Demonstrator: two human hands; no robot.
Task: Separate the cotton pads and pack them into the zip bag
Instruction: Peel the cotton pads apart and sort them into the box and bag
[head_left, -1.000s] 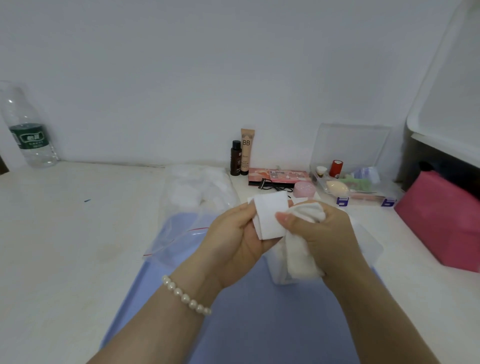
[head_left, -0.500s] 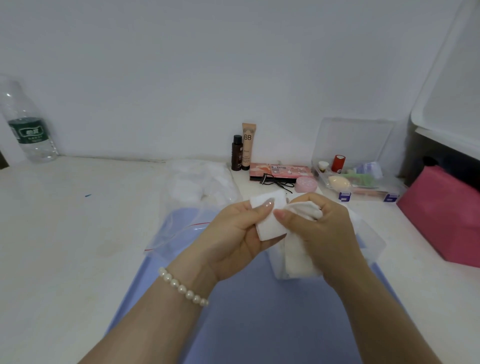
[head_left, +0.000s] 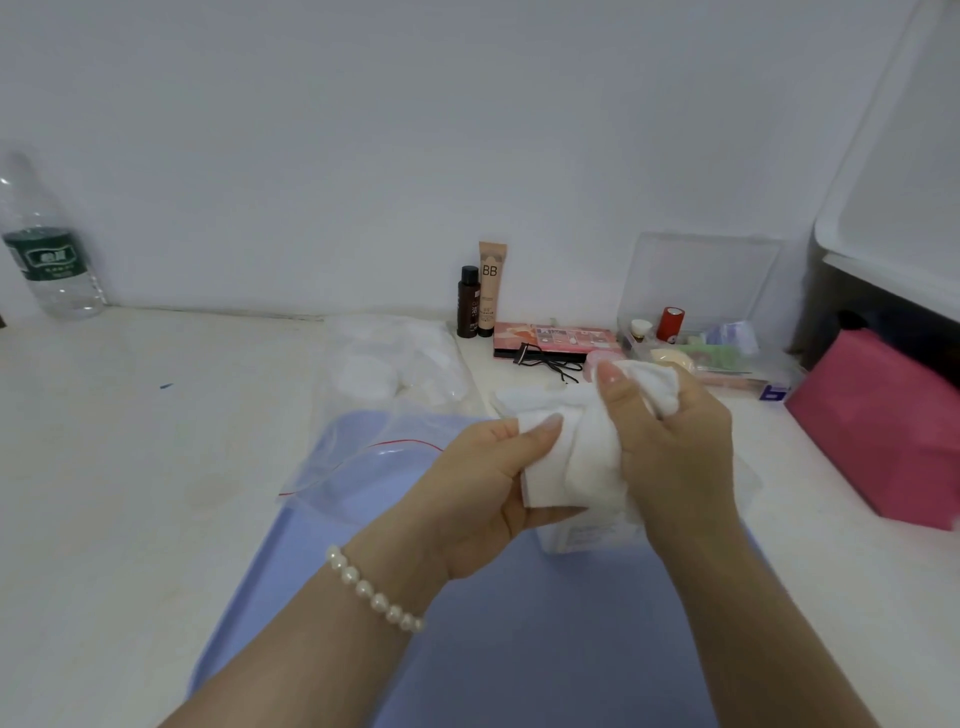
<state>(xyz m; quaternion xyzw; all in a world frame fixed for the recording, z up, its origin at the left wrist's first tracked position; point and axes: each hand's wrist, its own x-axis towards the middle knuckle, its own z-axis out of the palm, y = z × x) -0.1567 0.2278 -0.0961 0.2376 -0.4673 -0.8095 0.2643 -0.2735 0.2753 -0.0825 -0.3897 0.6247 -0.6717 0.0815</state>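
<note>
Mid-frame: single cotton pad (head_left: 545, 480) being pinched by left hand (head_left: 483, 499), peeled off bunch (head_left: 623, 415) being clutched by right hand (head_left: 680, 457); zip bag (head_left: 384, 410) being left open, left of centre, for packing.

Two hands (head_left: 483, 478) (head_left: 675, 447), one zip bag (head_left: 374, 415), one water bottle (head_left: 49, 249), two cosmetic bottles (head_left: 468, 301) (head_left: 491, 288), one blue tray (head_left: 519, 649).

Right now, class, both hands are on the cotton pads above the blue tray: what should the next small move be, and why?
Probably pull the hands gently apart. The left hand pinches one flat cotton pad while the right hand grips the rest of the bunch, and the two are not yet separated. Once free, that pad can go into the zip bag lying to the left, already holding pads.
</note>
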